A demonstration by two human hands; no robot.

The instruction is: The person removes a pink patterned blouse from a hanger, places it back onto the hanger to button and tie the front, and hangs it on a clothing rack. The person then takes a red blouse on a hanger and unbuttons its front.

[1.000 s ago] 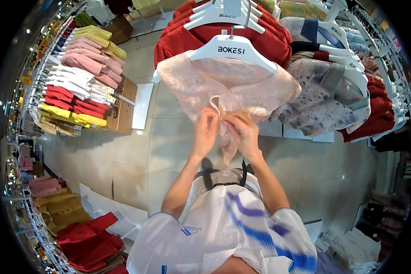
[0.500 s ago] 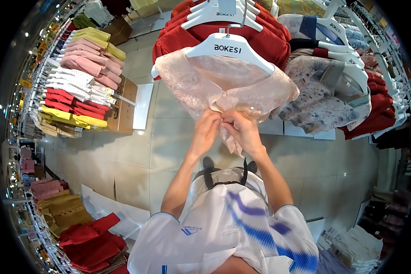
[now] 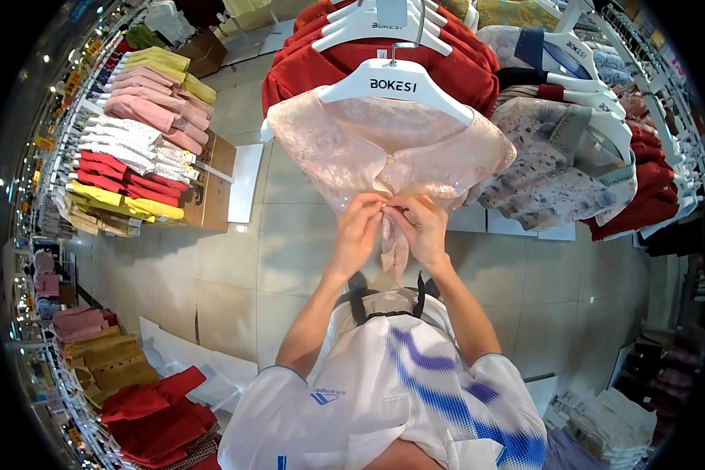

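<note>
Clearly, the pale pink blouse [image 3: 305,137] hangs from a white hanger [image 3: 395,81] lettered BOKESI, in front of a row of red tops [image 3: 305,78]. Its fabric looks thin and has a faint mottled pattern with shiny patches; the neckline narrows to a V where the two front edges meet. Below that meeting point, the left hand [image 3: 358,235] and right hand [image 3: 420,229] sit close together at the front opening, their fingers bent and pinched on the cloth, though the exact bit between them is too small to tell. Just above, one edge curls outward, showing a paler strip. A narrow tail of fabric dangles beneath the hands. A floral-print top [image 3: 544,176] hangs beside it, at the picture's right.
</note>
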